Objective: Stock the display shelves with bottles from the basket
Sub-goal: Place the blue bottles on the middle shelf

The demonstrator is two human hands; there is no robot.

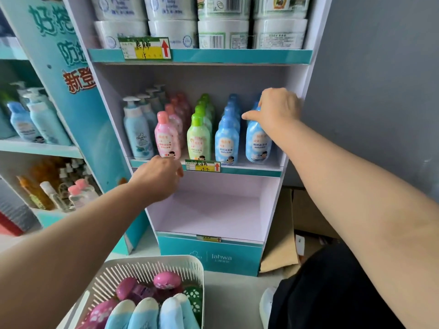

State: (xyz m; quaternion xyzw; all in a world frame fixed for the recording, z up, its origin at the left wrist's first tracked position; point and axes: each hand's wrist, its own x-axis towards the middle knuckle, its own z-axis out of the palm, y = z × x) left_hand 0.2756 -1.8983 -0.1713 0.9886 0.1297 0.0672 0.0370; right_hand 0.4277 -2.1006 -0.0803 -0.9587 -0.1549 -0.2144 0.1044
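The right hand [278,108] has its fingers closed around the top of a blue bottle [257,141] standing on the middle shelf [249,170]. The left hand [159,176] hovers loosely open, holding nothing, above the basket [152,264].

Upright blue bottle [258,141], middle shelf [249,171]

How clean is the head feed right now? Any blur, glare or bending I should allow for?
Head view: even, soft light with no hard glare; wide-angle bending curves the display shelves and stretches both forearms at the edges; the rear bottles in the rows look soft, as do the tubs on top; the right hand on the blue bottle and the front labels read fairly sharp.
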